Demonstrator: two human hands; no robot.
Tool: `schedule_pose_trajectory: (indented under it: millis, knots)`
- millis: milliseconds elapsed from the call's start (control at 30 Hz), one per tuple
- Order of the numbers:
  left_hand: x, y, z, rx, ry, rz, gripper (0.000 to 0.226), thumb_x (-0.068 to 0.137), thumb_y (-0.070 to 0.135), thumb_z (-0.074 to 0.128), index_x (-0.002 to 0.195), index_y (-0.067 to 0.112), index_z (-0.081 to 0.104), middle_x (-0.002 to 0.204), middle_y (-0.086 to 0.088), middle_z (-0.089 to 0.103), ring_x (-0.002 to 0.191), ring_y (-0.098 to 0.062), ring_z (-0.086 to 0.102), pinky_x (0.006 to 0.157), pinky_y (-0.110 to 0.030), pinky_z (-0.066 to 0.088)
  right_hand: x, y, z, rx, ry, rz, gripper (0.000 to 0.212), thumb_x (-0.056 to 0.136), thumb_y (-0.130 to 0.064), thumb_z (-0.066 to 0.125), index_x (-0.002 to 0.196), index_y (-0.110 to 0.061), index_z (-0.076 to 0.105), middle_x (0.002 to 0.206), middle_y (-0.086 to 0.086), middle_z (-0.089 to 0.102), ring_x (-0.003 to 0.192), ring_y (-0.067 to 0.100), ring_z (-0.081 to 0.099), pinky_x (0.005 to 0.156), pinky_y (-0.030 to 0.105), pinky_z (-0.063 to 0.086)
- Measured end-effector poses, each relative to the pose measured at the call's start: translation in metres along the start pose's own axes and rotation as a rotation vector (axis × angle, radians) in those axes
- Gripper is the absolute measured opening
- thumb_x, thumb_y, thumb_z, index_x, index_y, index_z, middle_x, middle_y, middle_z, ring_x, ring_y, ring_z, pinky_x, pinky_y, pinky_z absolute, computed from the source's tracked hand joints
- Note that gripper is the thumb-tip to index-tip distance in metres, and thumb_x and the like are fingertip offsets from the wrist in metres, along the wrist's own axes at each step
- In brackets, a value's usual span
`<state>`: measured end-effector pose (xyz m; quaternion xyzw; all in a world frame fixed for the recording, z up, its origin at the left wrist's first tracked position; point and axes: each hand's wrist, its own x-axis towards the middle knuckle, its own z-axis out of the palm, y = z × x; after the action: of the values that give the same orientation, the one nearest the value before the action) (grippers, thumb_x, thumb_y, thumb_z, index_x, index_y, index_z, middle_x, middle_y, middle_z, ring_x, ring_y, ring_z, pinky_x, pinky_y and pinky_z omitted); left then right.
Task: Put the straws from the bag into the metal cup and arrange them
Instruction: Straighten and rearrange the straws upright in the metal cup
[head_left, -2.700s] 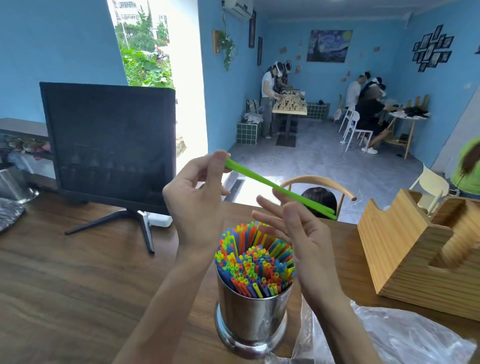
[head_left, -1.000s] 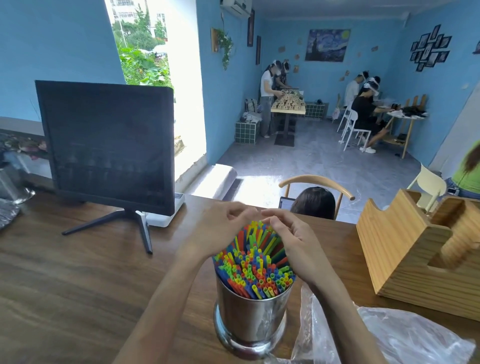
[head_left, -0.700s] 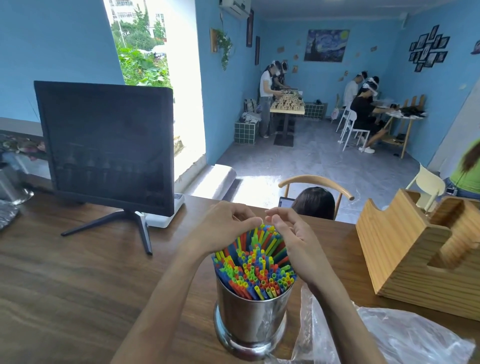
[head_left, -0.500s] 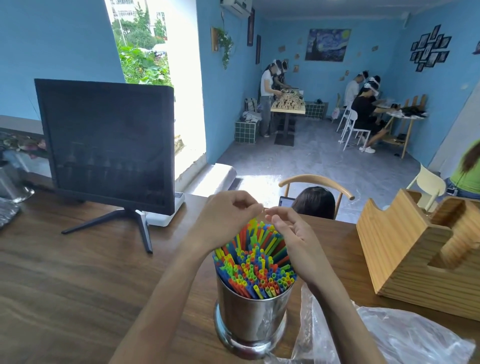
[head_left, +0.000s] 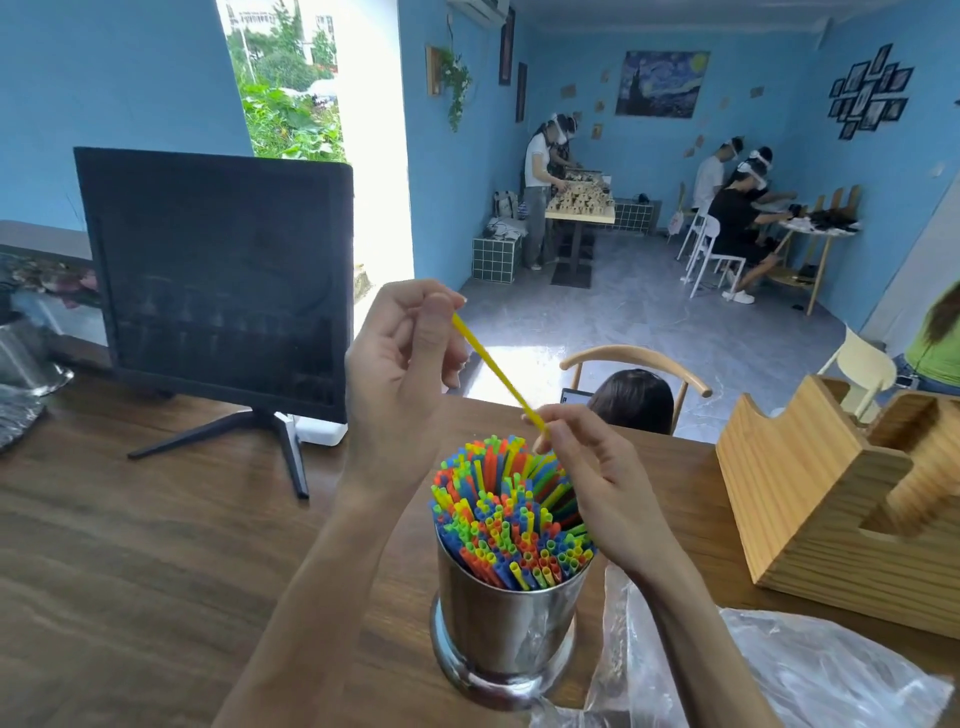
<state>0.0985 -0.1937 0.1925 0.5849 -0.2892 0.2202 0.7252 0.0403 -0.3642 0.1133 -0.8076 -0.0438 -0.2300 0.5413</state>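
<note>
Between the pinching fingers (head_left: 439, 306) of the left hand (head_left: 400, 364) and right hand (head_left: 597, 473), a yellow straw (head_left: 493, 366) now slants above the packed metal cup (head_left: 506, 618), lifted out moments ago, suggesting rearranging continues beside the near-empty plastic bag (head_left: 805, 675).

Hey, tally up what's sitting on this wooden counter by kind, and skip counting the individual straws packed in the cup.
Black flat-screen monitor: 1
Shiny metal cup full of coloured straws: 1
Slatted light wooden box organiser: 1
Clear crumpled plastic bag: 1
Total: 4
</note>
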Motion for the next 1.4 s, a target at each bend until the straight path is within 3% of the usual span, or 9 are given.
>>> schedule_pose_trajectory:
  millis: [200, 333, 600, 700, 900, 1067, 1200, 1300, 1400]
  knots:
    - [-0.001, -0.024, -0.018, 0.178, 0.050, -0.158, 0.013, 0.104, 0.028, 0.055, 0.094, 0.027, 0.063, 0.071, 0.010, 0.063, 0.067, -0.007, 0.056, 0.060, -0.023, 0.045, 0.003, -0.006, -0.022, 0.355, 0.186, 0.008, 0.018, 0.084, -0.045, 0.075, 0.090, -0.028, 0.074, 0.078, -0.002, 0.070, 0.084, 0.012, 0.066, 0.083, 0.030, 0.049]
    - [-0.003, -0.034, -0.033, 0.435, -0.273, -0.296, 0.009, 0.094, 0.028, 0.070, 0.088, 0.032, 0.075, 0.081, 0.019, 0.072, 0.079, 0.002, 0.064, 0.076, -0.024, 0.051, 0.006, -0.008, -0.040, 0.821, 0.259, 0.010, 0.042, 0.056, -0.047, 0.096, 0.086, -0.022, 0.080, 0.078, 0.001, 0.075, 0.078, 0.014, 0.074, 0.072, 0.022, 0.058]
    - [-0.012, -0.036, -0.026, 0.541, -0.621, -0.422, 0.005, 0.090, 0.036, 0.074, 0.085, 0.037, 0.074, 0.091, 0.015, 0.073, 0.090, 0.000, 0.065, 0.073, -0.019, 0.045, -0.001, -0.030, -0.028, 0.485, 0.446, -0.207, 0.022, 0.093, -0.017, 0.060, 0.113, -0.027, 0.058, 0.077, 0.002, 0.073, 0.067, 0.021, 0.074, 0.068, 0.028, 0.058]
    - [-0.015, -0.040, -0.023, 0.547, -0.606, -0.395, 0.005, 0.094, 0.037, 0.068, 0.092, 0.042, 0.070, 0.098, 0.017, 0.070, 0.095, 0.003, 0.063, 0.075, -0.019, 0.046, -0.005, -0.029, -0.017, 0.264, 0.327, -0.186, 0.039, 0.093, -0.010, 0.068, 0.118, -0.037, 0.053, 0.079, 0.004, 0.074, 0.066, 0.021, 0.074, 0.065, 0.029, 0.058]
    - [-0.016, -0.037, -0.024, 0.456, -0.697, -0.362, 0.018, 0.100, 0.038, 0.058, 0.117, 0.044, 0.062, 0.120, 0.023, 0.063, 0.110, 0.011, 0.057, 0.086, -0.012, 0.049, -0.002, -0.006, -0.013, -0.286, -0.001, -0.056, 0.004, 0.088, -0.038, 0.075, 0.085, -0.035, 0.073, 0.094, -0.020, 0.069, 0.100, 0.005, 0.063, 0.079, 0.017, 0.049]
    - [-0.017, -0.035, -0.033, 0.146, -0.864, -0.532, 0.058, 0.085, 0.044, 0.075, 0.138, 0.042, 0.052, 0.137, 0.019, 0.059, 0.125, -0.005, 0.060, 0.095, -0.023, 0.054, 0.000, -0.008, -0.021, -0.223, -0.116, -0.001, 0.008, 0.094, -0.042, 0.069, 0.102, -0.039, 0.071, 0.113, -0.022, 0.064, 0.114, 0.001, 0.058, 0.092, 0.023, 0.047]
    - [-0.020, -0.037, -0.037, -0.009, -1.043, -0.560, 0.085, 0.080, 0.002, 0.077, 0.147, 0.039, 0.042, 0.142, 0.012, 0.057, 0.129, -0.018, 0.059, 0.098, -0.031, 0.054, -0.006, -0.007, -0.028, 0.090, -0.445, 0.126, 0.077, 0.081, -0.066, 0.071, 0.146, -0.052, 0.033, 0.145, -0.032, 0.041, 0.130, -0.011, 0.048, 0.097, 0.016, 0.050]
    - [-0.023, -0.040, -0.040, 0.000, -0.993, -0.572, 0.079, 0.077, 0.008, 0.081, 0.145, 0.032, 0.048, 0.140, 0.006, 0.060, 0.127, -0.019, 0.061, 0.099, -0.033, 0.054, -0.011, -0.006, -0.029, 0.127, -0.576, 0.092, 0.107, 0.076, -0.044, 0.087, 0.154, -0.054, 0.015, 0.155, -0.032, 0.029, 0.142, 0.004, 0.045, 0.109, 0.037, 0.049]
    - [-0.032, -0.043, -0.037, 0.025, -0.830, -0.547, 0.059, 0.082, 0.020, 0.081, 0.137, 0.028, 0.059, 0.131, 0.003, 0.068, 0.119, -0.019, 0.067, 0.095, -0.033, 0.056, -0.012, -0.010, -0.020, 0.168, -0.480, 0.094, 0.088, 0.086, -0.024, 0.080, 0.152, -0.048, 0.027, 0.144, -0.032, 0.046, 0.133, 0.006, 0.055, 0.106, 0.035, 0.052]
